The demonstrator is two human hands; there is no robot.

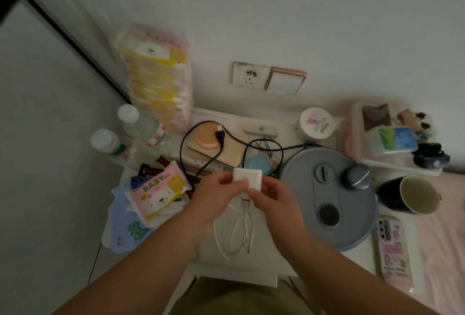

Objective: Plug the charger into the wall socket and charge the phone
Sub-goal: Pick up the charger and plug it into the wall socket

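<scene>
Both hands hold a white square charger (pixel 247 177) above the white bedside table (pixel 261 267). My left hand (pixel 218 197) grips its left side and my right hand (pixel 273 197) its lower right corner. A white cable (pixel 240 234) hangs from the charger's underside in loose loops. The white wall socket (pixel 249 75) is on the wall straight above, with nothing plugged in. The phone (pixel 393 251), in a pink decorated case, lies face down at the right on the table's edge.
A gold-framed wall switch (pixel 285 80) is right of the socket. A grey round appliance (pixel 327 196), a black cord with plug (pixel 219 136), a dark mug (pixel 410 195), water bottles (pixel 141 123), tissue packs (pixel 157 78) and a wipes pack (pixel 158 192) crowd the table.
</scene>
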